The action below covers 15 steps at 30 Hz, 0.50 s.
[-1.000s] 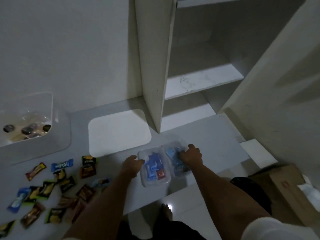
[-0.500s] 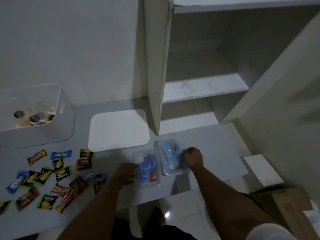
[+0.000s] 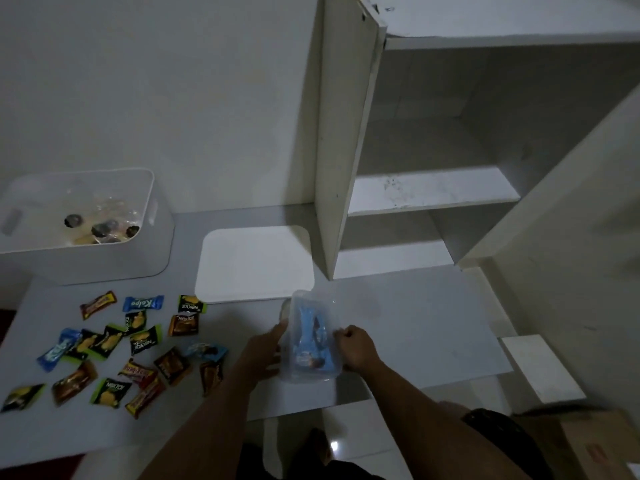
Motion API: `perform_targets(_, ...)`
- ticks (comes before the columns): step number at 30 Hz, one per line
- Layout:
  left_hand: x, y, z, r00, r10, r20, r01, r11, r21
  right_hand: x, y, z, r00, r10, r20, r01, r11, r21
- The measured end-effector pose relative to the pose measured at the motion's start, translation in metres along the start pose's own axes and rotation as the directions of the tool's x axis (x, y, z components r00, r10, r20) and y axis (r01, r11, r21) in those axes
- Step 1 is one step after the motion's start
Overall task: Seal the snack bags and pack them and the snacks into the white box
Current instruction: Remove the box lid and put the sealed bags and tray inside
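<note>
A clear snack bag [image 3: 309,336] with blue-wrapped snacks inside sits upright-tilted near the grey table's front edge. My left hand [image 3: 265,351] presses its left side and my right hand [image 3: 354,347] pinches its right edge. A second clear bag seems to lie behind or under it; I cannot tell them apart. The white box [image 3: 104,263] stands at the back left with a few dark snacks in clear wrap inside. Several loose wrapped snacks [image 3: 138,341] lie scattered on the table left of my hands.
A flat white lid [image 3: 254,263] lies between the box and my hands. A tall white shelf unit [image 3: 341,150] rises behind the table on the right. A brown cardboard box [image 3: 595,445] stands on the floor at lower right.
The two clear bags that lay side by side have come together into one stack between my hands. The view has shifted, bringing the white box and loose snacks further in.
</note>
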<state>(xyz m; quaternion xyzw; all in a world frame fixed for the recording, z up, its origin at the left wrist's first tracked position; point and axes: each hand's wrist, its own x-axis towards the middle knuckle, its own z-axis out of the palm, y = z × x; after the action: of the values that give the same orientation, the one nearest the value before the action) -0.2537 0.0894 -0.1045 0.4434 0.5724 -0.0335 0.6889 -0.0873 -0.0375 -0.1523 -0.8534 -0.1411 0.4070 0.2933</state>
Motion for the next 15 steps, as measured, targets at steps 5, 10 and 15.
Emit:
perform_targets(5, 0.003, 0.008, -0.004, 0.999, 0.009, 0.052, -0.009, 1.0, -0.002, -0.004, -0.01, 0.005, 0.999, -0.023, -0.044, 0.024, 0.999, 0.026)
perform_targets(10, 0.004, 0.013, -0.01, 0.993, 0.013, 0.12, -0.017, 0.999, 0.03, -0.004, -0.019, 0.018, 1.0, -0.002, -0.028, 0.005, 0.993, 0.114)
perform_targets(15, 0.017, 0.025, -0.029, 0.992, 0.094, 0.083, -0.104, 0.987, 0.122, -0.008, -0.04, 0.041, 0.995, 0.02, -0.095, -0.005, 0.986, 0.164)
